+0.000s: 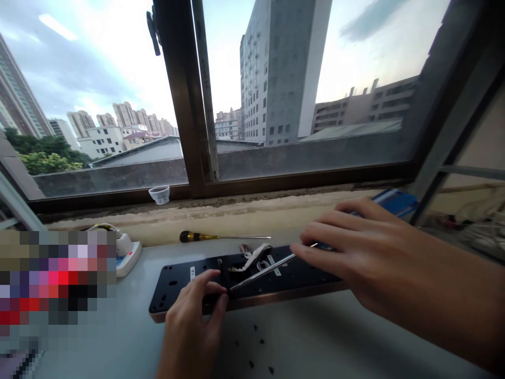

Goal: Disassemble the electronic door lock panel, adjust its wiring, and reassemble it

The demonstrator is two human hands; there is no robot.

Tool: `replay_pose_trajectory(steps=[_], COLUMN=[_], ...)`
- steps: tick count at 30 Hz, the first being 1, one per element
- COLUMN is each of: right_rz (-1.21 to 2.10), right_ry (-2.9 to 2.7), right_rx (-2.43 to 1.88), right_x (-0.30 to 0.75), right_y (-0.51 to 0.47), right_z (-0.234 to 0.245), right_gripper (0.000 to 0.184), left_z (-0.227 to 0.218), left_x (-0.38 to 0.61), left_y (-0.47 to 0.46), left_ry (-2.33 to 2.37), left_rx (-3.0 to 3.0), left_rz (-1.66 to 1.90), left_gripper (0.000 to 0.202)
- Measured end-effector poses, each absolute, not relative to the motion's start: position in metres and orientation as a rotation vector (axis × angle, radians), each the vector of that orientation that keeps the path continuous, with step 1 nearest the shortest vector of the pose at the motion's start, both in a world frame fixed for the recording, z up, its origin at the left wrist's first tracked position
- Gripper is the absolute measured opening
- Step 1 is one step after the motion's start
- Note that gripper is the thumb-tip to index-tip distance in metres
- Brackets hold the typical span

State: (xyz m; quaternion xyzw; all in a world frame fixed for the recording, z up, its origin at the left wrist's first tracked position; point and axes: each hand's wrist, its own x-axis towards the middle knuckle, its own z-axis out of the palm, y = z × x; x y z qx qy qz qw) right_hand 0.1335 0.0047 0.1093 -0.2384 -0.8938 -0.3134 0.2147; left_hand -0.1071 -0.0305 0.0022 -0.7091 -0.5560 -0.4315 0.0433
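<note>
A long black panel (pixel 179 279) with a copper-coloured edge lies on the white table. A white wrapped cable (pixel 260 256) rises from its middle. My right hand (pixel 343 242) is closed around a screwdriver (pixel 272 267), whose bluish handle is mostly hidden in the fingers. Its metal shaft slants down to the left, and the tip meets the panel near its front edge. Beside that tip, my left hand (pixel 197 305) rests on the panel with thumb and fingers drawn together. Whatever they pinch, if anything, is too small and dark to make out.
Several small dark pieces (pixel 262 341) lie on the table in front of the panel. Behind it is a yellow-and-black screwdriver (pixel 197 237). A white power strip (pixel 130 258) stands at left, a clear plastic cup (pixel 160 195) on the window ledge, a blue object (pixel 398 202) at right.
</note>
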Motion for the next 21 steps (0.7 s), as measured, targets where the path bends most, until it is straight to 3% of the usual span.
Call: replay_pose_trajectory(steps=[11,21], right_rz=[-0.919,-0.759], right_ry=[-2.439,-2.509], right_rx=[-0.642,-0.717], right_x=[0.128,0.135], right_y=[0.004,0.006], right_z=[0.115,0.114], right_gripper=[0.037,0.034], left_z=[0.015,0.011], left_x=[-0.112,-0.108], left_y=[-0.030,-0.030], left_ry=[-1.681,-1.428], left_rx=[-2.262,-2.232], left_rz=[-1.182,-1.133], left_gripper=[0.008,0.009])
